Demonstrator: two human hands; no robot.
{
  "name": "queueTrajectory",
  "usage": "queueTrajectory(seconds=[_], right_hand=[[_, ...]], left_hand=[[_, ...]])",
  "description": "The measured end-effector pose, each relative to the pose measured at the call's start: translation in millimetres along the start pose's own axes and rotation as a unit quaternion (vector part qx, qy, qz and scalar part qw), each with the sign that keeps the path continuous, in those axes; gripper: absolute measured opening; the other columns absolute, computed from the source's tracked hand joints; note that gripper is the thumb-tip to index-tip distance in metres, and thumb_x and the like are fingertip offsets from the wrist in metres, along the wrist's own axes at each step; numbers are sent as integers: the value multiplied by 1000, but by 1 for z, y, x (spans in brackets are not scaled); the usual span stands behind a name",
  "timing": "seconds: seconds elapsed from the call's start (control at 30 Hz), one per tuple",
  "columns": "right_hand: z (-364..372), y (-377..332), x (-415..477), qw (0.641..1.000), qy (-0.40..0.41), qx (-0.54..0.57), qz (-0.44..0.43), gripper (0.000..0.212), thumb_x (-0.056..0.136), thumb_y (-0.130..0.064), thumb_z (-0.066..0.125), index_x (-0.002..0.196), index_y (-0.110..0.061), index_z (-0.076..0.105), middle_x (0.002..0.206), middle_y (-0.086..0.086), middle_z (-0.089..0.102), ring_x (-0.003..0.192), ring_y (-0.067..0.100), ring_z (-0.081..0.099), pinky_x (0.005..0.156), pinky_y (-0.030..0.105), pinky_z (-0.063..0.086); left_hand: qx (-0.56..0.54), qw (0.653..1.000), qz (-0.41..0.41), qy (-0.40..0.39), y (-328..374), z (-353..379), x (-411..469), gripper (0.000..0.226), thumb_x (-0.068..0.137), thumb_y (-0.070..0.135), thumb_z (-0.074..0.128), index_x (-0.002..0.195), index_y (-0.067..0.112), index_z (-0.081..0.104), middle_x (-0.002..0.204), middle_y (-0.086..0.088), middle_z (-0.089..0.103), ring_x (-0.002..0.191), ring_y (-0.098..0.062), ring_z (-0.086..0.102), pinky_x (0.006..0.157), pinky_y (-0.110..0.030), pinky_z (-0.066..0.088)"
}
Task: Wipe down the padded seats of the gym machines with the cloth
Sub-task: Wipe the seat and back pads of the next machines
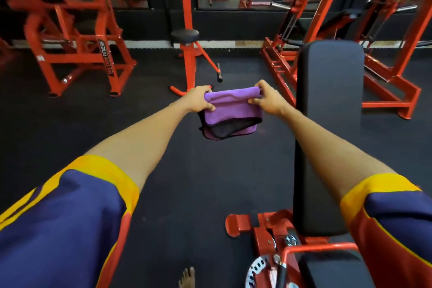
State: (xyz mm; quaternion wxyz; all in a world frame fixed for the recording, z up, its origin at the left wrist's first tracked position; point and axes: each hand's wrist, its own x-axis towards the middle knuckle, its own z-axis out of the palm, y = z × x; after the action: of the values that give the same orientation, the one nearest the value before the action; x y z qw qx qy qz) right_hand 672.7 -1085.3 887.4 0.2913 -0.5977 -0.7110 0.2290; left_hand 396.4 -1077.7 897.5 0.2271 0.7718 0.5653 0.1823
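Head view, centre of frame: both arms reach forward over the black floor (pixel 70 128). Left hand (pixel 198 98) grips the left end of the purple cloth (pixel 231 112), fingers curled over its rolled top edge. Right hand (pixel 266 98) pinches the right end likewise. Cloth hangs folded between them, in the air, dark lining showing at its lower edge. Black padded bench (pixel 327 124) stands just right of the right forearm. Round black stool (pixel 185 35) stands at upper centre.
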Motion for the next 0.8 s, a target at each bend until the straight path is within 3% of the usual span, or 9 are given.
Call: queueTrajectory(seconds=[0.1, 0.17, 0.27, 0.33, 0.53, 0.63, 0.8], right_hand=[[7, -5, 53, 1000, -8, -14, 16, 38, 90, -13, 71, 121, -24, 53, 115, 4, 64, 101, 22, 60, 83, 30, 45], [10, -5, 83, 1000, -2, -24, 12, 44, 90, -8, 68, 129, -24, 57, 119, -2, 64, 107, 19, 60, 91, 31, 47], [11, -1, 122, 999, 20, -36, 20, 37, 89, -6, 65, 120, -26, 66, 111, -3, 69, 103, 21, 64, 94, 38, 53], [6, 4, 151, 997, 35, -43, 50, 32, 90, -6, 64, 117, -23, 68, 107, -1, 69, 98, 21, 64, 86, 33, 51], [-21, 49, 227, 986, 94, -64, 120, 26, 90, -12, 66, 109, -29, 66, 103, 3, 69, 89, 22, 61, 79, 31, 47], [-39, 81, 273, 970, 159, -48, 176, 30, 87, -11, 60, 111, -27, 67, 106, 6, 70, 92, 23, 62, 81, 30, 47], [-73, 120, 345, 928, 245, -48, 275, 43, 82, -12, 49, 118, -31, 63, 122, 13, 68, 111, 37, 64, 96, 40, 51]], left_hand=[[-51, 998, -8, 28, -27, -21, 50, 41, 76, 16, 86, 99, 17, 51, 104, -7, 61, 90, -23, 54, 81, -39, 47], [-74, 996, -7, 40, -38, -34, 82, 43, 76, 16, 85, 99, 17, 50, 100, -6, 58, 86, -22, 51, 76, -38, 45], [-89, 995, 4, 45, -44, -47, 131, 41, 78, 14, 84, 99, 15, 48, 90, -2, 53, 81, -20, 45, 61, -33, 35], [-100, 994, 14, 36, -49, -48, 173, 41, 79, 15, 84, 98, 16, 47, 86, 1, 51, 81, -20, 45, 58, -29, 33], [-96, 993, 57, 27, -41, -29, 304, 41, 78, 20, 84, 98, 17, 48, 90, 1, 56, 84, -20, 49, 68, -33, 40], [-106, 991, 84, 15, -18, -17, 377, 40, 80, 19, 83, 99, 16, 49, 91, 1, 57, 82, -16, 50, 61, -26, 35], [-101, 985, 137, -17, 25, -12, 486, 40, 79, 18, 83, 98, 15, 48, 96, -1, 59, 85, -20, 53, 58, -26, 35]])
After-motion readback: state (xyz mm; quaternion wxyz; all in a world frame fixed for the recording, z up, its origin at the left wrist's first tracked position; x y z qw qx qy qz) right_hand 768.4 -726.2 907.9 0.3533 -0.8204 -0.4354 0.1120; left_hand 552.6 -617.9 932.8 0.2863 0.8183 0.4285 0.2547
